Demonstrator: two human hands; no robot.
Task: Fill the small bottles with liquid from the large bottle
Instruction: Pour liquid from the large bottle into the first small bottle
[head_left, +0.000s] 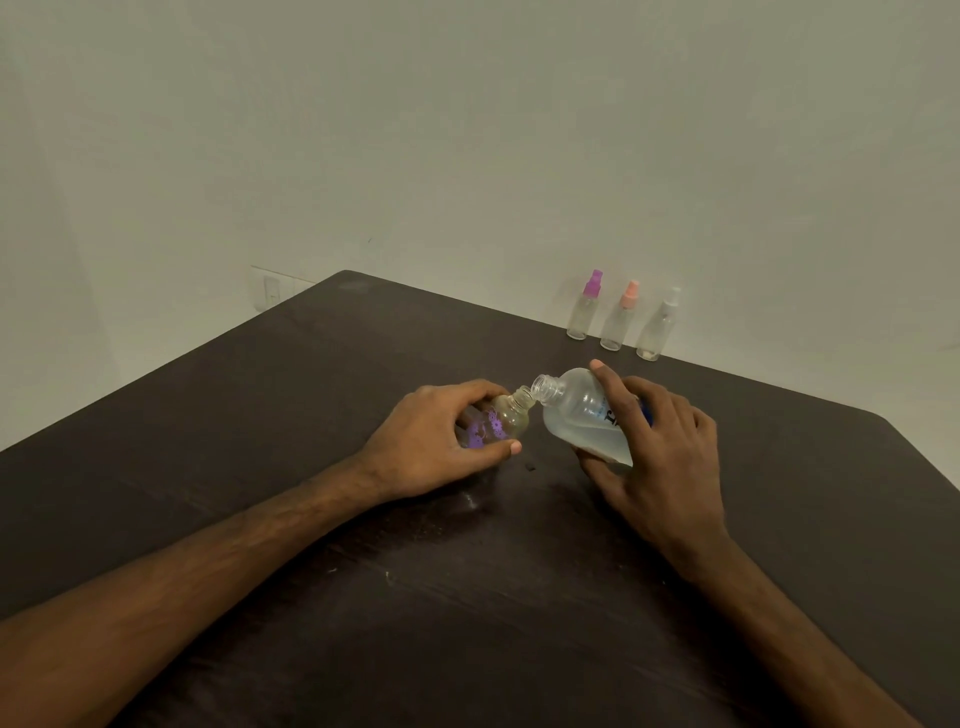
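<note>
Dark wood-grain table (467, 623) fills the near half of my view, bare apart from faint pale smears, and both forearms lie across it with plenty of room to slide. My left hand (441, 441) is wrapped around the small clear bottle with purple flower print (501, 423), tilting it so its open neck points up and to the right; my right hand (660, 447) is clasped round the large clear plastic bottle with a blue label (582, 415), leaning it over so its threaded mouth sits just above and beside the small one's neck, nearly touching. The liquid in the large bottle pools low, well short of its mouth, so I judge pouring has not started. The risk I see is the wide mouth against the narrow neck: a quick tip would send liquid over the rim onto the table and my fingers, and a wet grip could let the small bottle twist. A small dark fleck (687, 467) lies just below them. Farther back, near the table's far edge by the pale wall (467, 130), stand three capped spray bottles, purple-topped (584, 306), pink-topped (619, 317) and white-topped (658, 327), well clear of my hands.
</note>
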